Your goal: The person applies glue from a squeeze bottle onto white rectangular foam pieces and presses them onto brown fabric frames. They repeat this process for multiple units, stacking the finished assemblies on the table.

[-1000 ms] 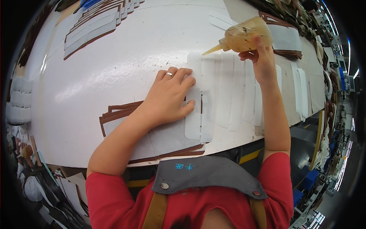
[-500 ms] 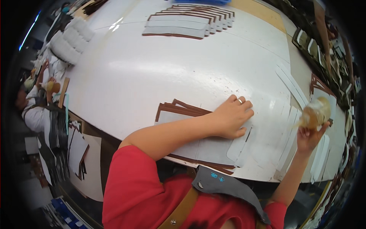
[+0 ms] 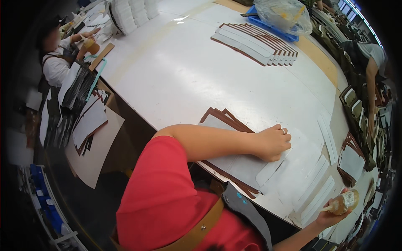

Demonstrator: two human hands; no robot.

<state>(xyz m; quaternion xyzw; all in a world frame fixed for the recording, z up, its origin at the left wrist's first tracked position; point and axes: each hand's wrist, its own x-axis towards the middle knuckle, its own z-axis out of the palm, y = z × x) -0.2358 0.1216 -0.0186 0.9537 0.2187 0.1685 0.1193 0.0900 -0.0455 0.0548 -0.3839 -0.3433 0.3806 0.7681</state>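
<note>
Left hand [image 3: 274, 142] is flat, palm down, fingers loosely curled, pressing on a white cut panel [image 3: 234, 165] that lies on the white worktable [image 3: 180, 79]. It grips nothing, only holds the panel down. A ring shows on one finger. Under and just behind that hand sits a fanned stack of brown-edged pieces [image 3: 222, 119], with the forearm lying across them.

Right hand [image 3: 331, 215] is off the table's near edge, closed around a squeeze bottle [image 3: 345, 201] of amber fluid. Nozzle points back toward the person's left. Bottle is in the air, not touching any piece.

Between the two hands: a row of white strips [image 3: 314, 188] laid side by side on the table, overlapping slightly. One rounded-end strip [image 3: 270, 171] lies just below the left hand, touching the panel's edge. Beyond the right hand, further out, is another small stack of brown-and-white pieces [image 3: 351, 161].

Well ahead of the left hand, across the table: a long fanned row of brown-backed white strips [image 3: 255, 42], and past that a blue tray [image 3: 274, 27] with a clear plastic bag [image 3: 282, 14] on it.

Far out from the left hand, another person [image 3: 56, 54] sits at the table end. A second person [image 3: 368, 62] bends over on the far right side.
</note>
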